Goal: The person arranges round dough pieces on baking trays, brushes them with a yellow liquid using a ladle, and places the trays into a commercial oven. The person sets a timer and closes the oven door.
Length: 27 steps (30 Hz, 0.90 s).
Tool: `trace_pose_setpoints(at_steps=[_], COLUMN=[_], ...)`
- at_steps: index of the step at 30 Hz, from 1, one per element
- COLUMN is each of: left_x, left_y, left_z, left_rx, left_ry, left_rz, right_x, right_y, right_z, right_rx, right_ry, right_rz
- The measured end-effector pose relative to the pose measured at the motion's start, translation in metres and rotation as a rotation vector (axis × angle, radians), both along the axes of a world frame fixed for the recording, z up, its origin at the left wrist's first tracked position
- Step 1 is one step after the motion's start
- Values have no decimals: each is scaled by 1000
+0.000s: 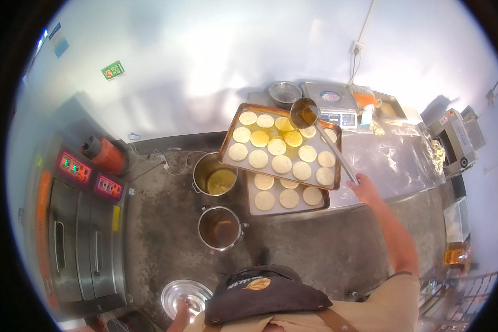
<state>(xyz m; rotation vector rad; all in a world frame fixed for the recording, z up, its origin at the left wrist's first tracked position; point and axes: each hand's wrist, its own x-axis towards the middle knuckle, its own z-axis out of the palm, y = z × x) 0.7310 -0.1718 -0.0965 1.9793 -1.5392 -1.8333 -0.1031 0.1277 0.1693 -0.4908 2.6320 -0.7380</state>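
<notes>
My right hand (362, 188) grips the long handle of a steel ladle (304, 113), whose tilted cup hangs over an upper baking tray (226, 147) of pale dough rounds (281, 164). Yellow liquid lies over several rounds under the ladle. A second tray (325, 205) with similar rounds sits partly beneath the first, on a steel worktable (398, 160). Low at the left, my left hand (182, 310) holds a shiny round steel lid (189, 289). Two open steel pots stand beside the table: one (221, 180) with yellow liquid, the nearer one (218, 227) with darker brown liquid.
At left stand a double-door oven (83, 238) and a red cylinder (108, 157), with cables on the floor. A scale (337, 119), steel bowl (285, 94) and packets line the table's back. A machine (454, 141) stands right; a plastic bin (456, 218) and metal rack are below.
</notes>
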Motion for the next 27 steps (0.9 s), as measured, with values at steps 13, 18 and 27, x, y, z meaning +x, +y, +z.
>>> trace_pose_setpoints(at_steps=[13, 18, 27], left_x=[-1, 9, 33], left_y=[-4, 10, 4], left_z=[-2, 14, 7], left_rx=[149, 98, 296], left_ry=[70, 17, 68], left_rz=[301, 124, 445], right_x=[7, 14, 73], right_y=[7, 21, 31], right_z=[-33, -42, -91], right_rx=[74, 195, -163], right_ry=[411, 558, 118], right_rz=[42, 81, 5])
